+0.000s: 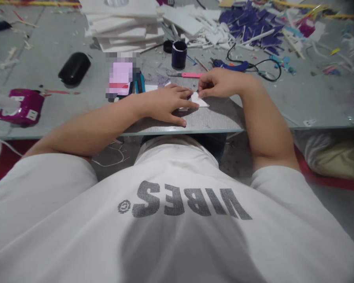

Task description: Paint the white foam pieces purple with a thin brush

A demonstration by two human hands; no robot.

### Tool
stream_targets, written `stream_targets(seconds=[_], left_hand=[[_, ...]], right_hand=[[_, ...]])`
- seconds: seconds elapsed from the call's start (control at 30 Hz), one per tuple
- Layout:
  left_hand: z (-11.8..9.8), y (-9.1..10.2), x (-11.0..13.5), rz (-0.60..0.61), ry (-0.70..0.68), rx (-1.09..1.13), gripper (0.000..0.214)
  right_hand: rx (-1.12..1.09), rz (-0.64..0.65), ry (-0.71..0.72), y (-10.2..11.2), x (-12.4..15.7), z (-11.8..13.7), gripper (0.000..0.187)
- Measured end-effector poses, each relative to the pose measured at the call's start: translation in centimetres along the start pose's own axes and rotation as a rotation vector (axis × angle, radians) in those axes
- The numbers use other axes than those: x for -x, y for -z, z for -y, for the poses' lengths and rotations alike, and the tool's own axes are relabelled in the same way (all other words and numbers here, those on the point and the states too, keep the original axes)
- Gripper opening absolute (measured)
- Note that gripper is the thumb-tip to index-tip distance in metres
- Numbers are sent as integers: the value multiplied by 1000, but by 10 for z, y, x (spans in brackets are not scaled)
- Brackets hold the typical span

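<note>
A small white piece (203,103), roughly triangular, lies flat near the table's front edge. My left hand (171,103) rests palm down beside it, fingers spread, with fingertips touching its left side. From the right, my right hand (220,82) bends in with thumb and forefinger pinched at the piece's top edge. Whatever sits between those fingertips is too small to make out. Partly under my left hand are other white bits (183,109). Just beyond the hands lies a pink-handled craft knife (191,75).
Behind stand a dark jar (179,55), stacked white boards (126,29) and a heap of purple scraps (250,23). A blue-handled tool (231,65) with a black cable lies right. At left are a black case (74,68), a pixelated device (120,76) and a magenta dispenser (25,106).
</note>
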State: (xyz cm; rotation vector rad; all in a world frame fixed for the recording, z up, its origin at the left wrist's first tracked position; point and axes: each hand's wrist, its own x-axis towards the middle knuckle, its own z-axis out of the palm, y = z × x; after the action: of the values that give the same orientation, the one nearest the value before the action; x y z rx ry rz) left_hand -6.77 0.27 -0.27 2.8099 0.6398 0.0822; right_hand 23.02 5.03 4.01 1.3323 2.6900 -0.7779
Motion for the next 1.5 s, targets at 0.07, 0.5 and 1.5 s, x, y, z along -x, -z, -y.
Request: stream_targets(seconds=[0.07, 0.5, 1.5], left_hand=[[0, 0, 0, -1, 2, -3, 81], [2, 0, 0, 9, 0, -2, 83], [2, 0, 1, 6, -7, -12, 83]], right_hand=[[-5, 1, -1, 0, 0, 1, 20], [10, -4, 8, -1, 4, 11, 33], [-17, -107, 6, -3, 6, 19, 33]])
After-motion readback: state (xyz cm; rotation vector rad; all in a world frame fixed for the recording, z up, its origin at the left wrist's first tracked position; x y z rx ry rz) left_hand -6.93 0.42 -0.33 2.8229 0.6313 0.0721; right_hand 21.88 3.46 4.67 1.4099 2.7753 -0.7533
